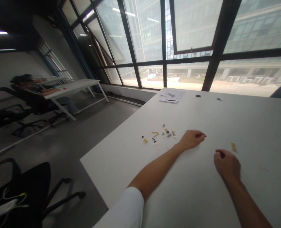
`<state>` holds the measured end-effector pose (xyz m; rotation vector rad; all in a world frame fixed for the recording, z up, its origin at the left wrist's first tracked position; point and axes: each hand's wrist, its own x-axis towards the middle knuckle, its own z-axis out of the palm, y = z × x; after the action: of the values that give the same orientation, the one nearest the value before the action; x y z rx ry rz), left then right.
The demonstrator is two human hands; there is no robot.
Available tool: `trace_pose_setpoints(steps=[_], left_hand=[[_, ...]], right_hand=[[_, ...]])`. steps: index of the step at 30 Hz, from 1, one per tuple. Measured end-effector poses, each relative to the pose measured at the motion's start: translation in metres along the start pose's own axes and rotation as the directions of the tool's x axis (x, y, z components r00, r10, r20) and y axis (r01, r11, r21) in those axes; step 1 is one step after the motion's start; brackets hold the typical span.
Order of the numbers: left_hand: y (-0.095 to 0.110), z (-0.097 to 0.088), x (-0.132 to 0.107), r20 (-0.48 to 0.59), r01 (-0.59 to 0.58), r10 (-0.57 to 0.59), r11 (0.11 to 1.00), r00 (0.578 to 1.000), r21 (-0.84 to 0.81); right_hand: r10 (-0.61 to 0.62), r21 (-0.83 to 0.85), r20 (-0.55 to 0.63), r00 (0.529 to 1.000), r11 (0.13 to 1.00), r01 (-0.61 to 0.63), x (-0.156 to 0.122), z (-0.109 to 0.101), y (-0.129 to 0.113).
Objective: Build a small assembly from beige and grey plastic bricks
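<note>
Grip on both sides is curled rather than spread: the left hand (192, 139) has its fingers bent in with the tips drawn toward each other, and the right hand (228, 164) is bent the same way. Whether either pinches a small part cannot be told at this size. They face each other, slightly apart, low over the worktop (180, 190). A yellow piece (233, 147) lies just beyond the right hand, apart from it; a scatter of small pieces (169, 135), yellow, grey, black and pale, lies beside the left hand, toward the worktop's left edge.

The step in hand seems to be close two-handed fingertip work, at no clear finish. As a judgement, pieces this small and flat call for a precise pinch at their edges, with the neighbouring ones left undisturbed.
</note>
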<state>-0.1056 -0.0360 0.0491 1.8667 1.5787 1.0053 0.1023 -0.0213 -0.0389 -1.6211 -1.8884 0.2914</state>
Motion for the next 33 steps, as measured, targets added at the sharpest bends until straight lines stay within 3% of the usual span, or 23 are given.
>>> trace_pose_setpoints(steps=[3,6,9,12,15,20,27,33], left_hand=[[-0.006,-0.046,-0.012,-0.127,0.059,-0.051,0.996,0.991,0.060],[-0.023,-0.096,-0.033,-0.218,0.202,-0.165,0.966,0.962,0.163],[-0.046,-0.140,-0.057,-0.282,0.375,-0.293,0.876,0.913,0.302],[-0.067,-0.165,-0.076,-0.326,0.523,-0.414,0.739,0.850,0.425],[-0.083,-0.170,-0.086,-0.316,0.599,-0.511,0.633,0.800,0.491],[-0.098,-0.157,-0.087,-0.286,0.641,-0.593,0.563,0.753,0.521],[-0.104,-0.147,-0.083,-0.297,0.639,-0.590,0.536,0.751,0.552],[-0.097,-0.144,-0.080,-0.286,0.629,-0.594,0.517,0.752,0.580]], right_hand=[[0.006,0.009,0.002,1.000,1.000,-0.006,0.000,0.001,0.001],[0.001,0.009,0.000,1.000,1.000,-0.001,0.000,0.000,0.001],[-0.002,0.009,-0.002,1.000,1.000,0.002,0.000,0.001,0.001],[-0.003,0.013,-0.008,1.000,1.000,0.003,0.000,0.001,0.002],[-0.006,0.015,-0.007,1.000,1.000,0.006,0.001,0.002,0.002],[-0.006,0.025,-0.008,1.000,1.000,0.006,0.001,0.003,0.003],[-0.008,0.033,-0.012,1.000,0.999,0.009,0.001,0.002,0.002],[-0.027,0.053,-0.026,0.999,0.998,0.028,0.001,0.002,0.001]])
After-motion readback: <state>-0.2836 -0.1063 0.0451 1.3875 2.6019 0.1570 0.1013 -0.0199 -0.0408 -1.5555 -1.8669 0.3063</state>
